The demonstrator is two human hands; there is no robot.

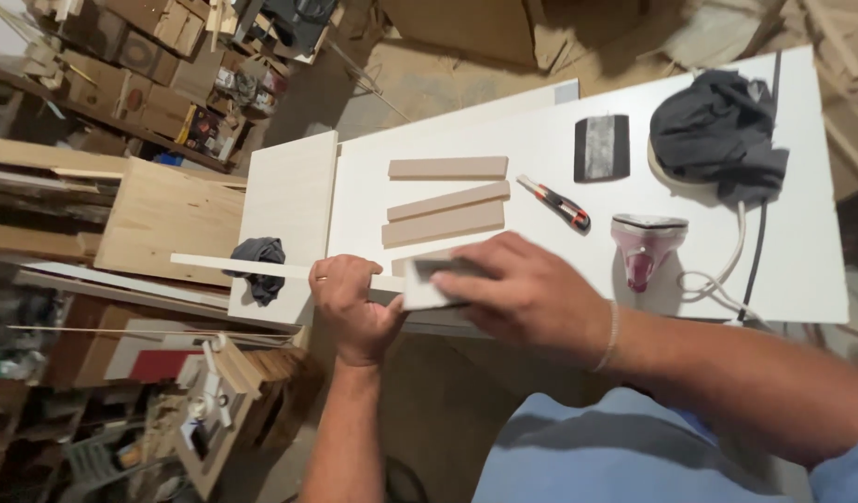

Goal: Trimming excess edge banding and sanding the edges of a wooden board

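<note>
Cluttered woodshop; white rectangular worktable (801, 270) as landmark. At its near edge, left hand (350, 307) closed around a long thin white strip (233, 265), whose middle is hidden by that hand. Right hand (531, 293) presses a pale sanding block (424, 284) against it, block mostly covered. Farther onto the table: three beige wooden slats (447, 200), striped utility knife (554, 203), clothes iron (645, 247).

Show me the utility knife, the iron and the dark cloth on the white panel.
utility knife (554, 202), head view, middle of its red and black handle.
iron (645, 244), head view, centre of its body.
dark cloth (717, 130), head view, middle of the crumpled heap.
</note>
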